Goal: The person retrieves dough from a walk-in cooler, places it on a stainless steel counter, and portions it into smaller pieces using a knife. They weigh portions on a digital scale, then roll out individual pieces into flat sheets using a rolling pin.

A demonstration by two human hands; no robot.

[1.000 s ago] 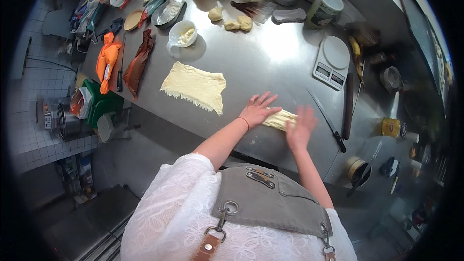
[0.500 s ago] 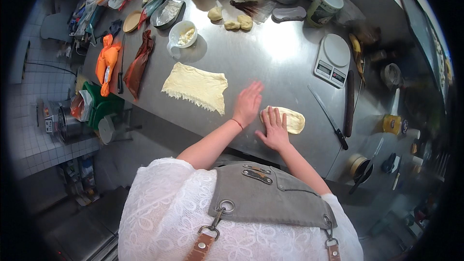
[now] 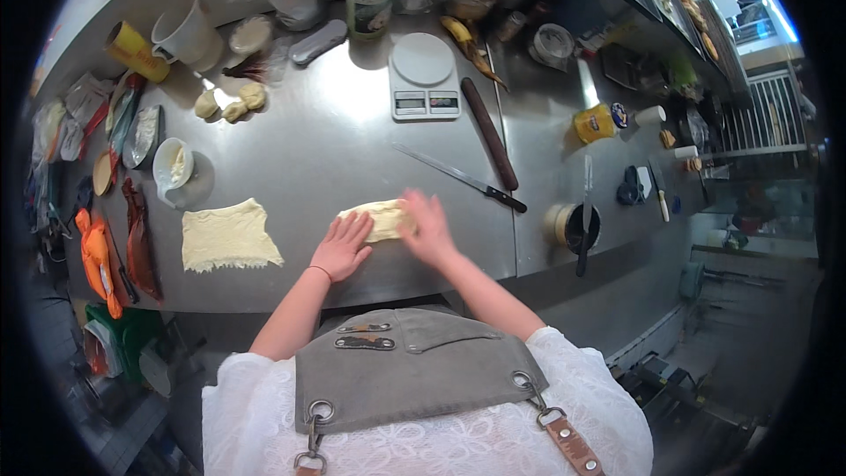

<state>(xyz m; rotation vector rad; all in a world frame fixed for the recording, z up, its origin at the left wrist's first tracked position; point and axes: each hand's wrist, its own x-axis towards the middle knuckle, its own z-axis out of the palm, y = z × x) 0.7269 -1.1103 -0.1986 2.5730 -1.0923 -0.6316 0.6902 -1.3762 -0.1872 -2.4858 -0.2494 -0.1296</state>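
A flattened oval piece of dough [image 3: 381, 221] lies on the steel worktop between my two hands. My left hand [image 3: 345, 245] rests flat on its left end with the fingers stretched out. At the right end, my right hand [image 3: 428, 229] touches the dough with its fingers extended, somewhat blurred by motion. To the left lies a thin rectangular sheet of dough [image 3: 231, 236] with a ragged near edge. Behind that sheet stands a white bowl [image 3: 173, 162] with a pale, soft content.
Several small dough balls [image 3: 252, 95] sit at the back left. Beyond my hands are a kitchen scale [image 3: 424, 79], a long knife [image 3: 467, 181] and a dark rolling rod [image 3: 490, 134]. A pot [image 3: 559, 224] with a knife across it stands at right. Orange and brown piping bags [image 3: 95, 251] lie far left.
The view has turned to the right, so the worktop's things appear farther left. My left hand has come onto the dough's left end, and my right hand has shifted to its right end.
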